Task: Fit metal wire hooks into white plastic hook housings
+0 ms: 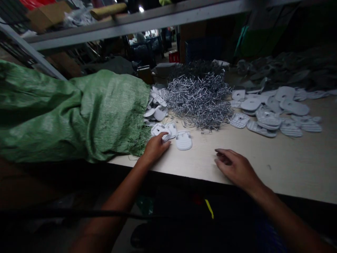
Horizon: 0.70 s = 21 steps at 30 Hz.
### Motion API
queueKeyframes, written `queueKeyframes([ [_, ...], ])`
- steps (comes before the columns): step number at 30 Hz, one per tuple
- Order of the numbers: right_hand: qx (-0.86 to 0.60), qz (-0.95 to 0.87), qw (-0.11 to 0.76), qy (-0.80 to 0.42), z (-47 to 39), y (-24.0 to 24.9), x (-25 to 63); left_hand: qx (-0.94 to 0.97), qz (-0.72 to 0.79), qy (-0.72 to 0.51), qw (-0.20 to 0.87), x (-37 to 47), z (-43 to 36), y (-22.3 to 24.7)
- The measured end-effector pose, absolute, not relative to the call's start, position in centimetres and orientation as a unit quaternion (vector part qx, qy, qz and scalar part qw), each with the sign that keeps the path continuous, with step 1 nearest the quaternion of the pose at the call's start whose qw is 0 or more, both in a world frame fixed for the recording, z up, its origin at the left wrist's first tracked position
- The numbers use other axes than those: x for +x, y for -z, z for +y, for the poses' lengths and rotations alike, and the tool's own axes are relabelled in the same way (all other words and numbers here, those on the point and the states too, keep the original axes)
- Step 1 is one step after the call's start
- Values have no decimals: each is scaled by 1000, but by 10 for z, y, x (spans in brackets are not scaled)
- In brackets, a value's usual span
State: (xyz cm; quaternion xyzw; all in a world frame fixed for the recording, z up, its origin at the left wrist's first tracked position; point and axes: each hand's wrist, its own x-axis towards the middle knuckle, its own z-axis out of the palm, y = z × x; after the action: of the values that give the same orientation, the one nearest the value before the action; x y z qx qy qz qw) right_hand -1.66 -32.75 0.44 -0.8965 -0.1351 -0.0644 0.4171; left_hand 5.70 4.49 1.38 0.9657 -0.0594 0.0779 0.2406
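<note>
My left hand (156, 147) is at the table's front left, its thumb and forefinger around the edge of a white plastic pad (158, 129) with a small hole. Beside it, a ribbed white pad (183, 141) lies flat with a metal wire pin along its top edge. More white pads (158, 105) spill from the mouth of a green woven sack (113, 109). My right hand (238, 168) hovers near the front edge, fingers loosely curled and thumb apart, with nothing visible in it.
A large heap of metal wire pins (200, 93) covers the table's middle back. Loose stacks of white pads (268, 117) lie on the right. A metal shelf beam (142, 24) crosses above the table (297, 165), carrying a cardboard box (48, 15).
</note>
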Motion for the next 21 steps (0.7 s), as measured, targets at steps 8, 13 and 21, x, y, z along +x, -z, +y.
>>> queueKeyframes([
  [8,-913,-332,229,53,-230,-3,8,985,-53,-74,149,75,77,-12],
  [13,-915,-344,211,14,-221,8,13,978,-8,-109,178,56,110,-1],
  [21,-884,-372,283,34,-233,0,-2,948,20,-197,250,41,106,9],
])
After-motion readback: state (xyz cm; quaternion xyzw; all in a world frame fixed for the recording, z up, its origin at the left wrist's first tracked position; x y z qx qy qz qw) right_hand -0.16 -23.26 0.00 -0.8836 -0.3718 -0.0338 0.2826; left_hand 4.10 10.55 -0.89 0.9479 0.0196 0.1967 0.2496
